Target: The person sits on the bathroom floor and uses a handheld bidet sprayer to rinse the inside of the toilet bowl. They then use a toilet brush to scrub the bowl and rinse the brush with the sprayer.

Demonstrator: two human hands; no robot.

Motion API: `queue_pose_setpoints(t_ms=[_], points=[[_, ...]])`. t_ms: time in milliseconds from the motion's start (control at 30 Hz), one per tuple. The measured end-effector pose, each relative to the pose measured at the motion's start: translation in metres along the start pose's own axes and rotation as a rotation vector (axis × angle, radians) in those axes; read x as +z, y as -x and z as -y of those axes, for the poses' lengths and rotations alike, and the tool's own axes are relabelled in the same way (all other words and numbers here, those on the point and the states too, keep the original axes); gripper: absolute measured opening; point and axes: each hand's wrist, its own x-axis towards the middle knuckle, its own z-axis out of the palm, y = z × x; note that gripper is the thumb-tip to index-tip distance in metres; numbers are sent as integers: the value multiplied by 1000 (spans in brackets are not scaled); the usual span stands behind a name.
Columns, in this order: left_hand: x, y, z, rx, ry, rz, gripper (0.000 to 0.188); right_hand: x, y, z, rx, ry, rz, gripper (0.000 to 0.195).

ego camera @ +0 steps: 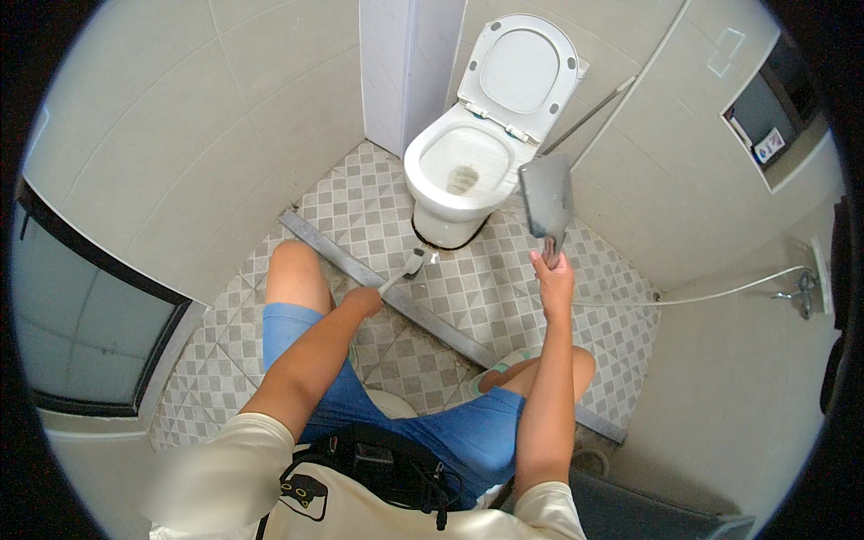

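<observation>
My left hand (pixel 365 301) grips the pale handle of a scrubbing brush (pixel 410 265), whose dark bristles are close to the tiled floor in front of the toilet's base. Out to the right, my right hand (pixel 557 282) is closed around the short handle of a grey plastic scoop or dustpan (pixel 547 196). The scoop's broad body hangs over the floor beside the white toilet (pixel 420 172). The toilet's lid (pixel 520 64) and seat are raised, and murky water sits in its bowl. Whether the scoop holds anything cannot be seen.
A raised metal-coloured sill (pixel 432 327) crosses the checkered floor (pixel 499 277) between me and the toilet. A pole (pixel 594 115) leans behind the toilet. At right, a pale hose (pixel 722 295) runs from a wall tap (pixel 803 293). A dark-framed glass panel (pixel 94 317) is at left.
</observation>
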Motion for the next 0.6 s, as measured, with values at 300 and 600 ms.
queue_pose_setpoints(t_ms=[300,600], points=[[13,-20,9,-58,4,13,35,20,21,11,-76,284,289,46],[19,-38,44,-42,-66,-124,32,40,23,-17,-67,389,389,42]])
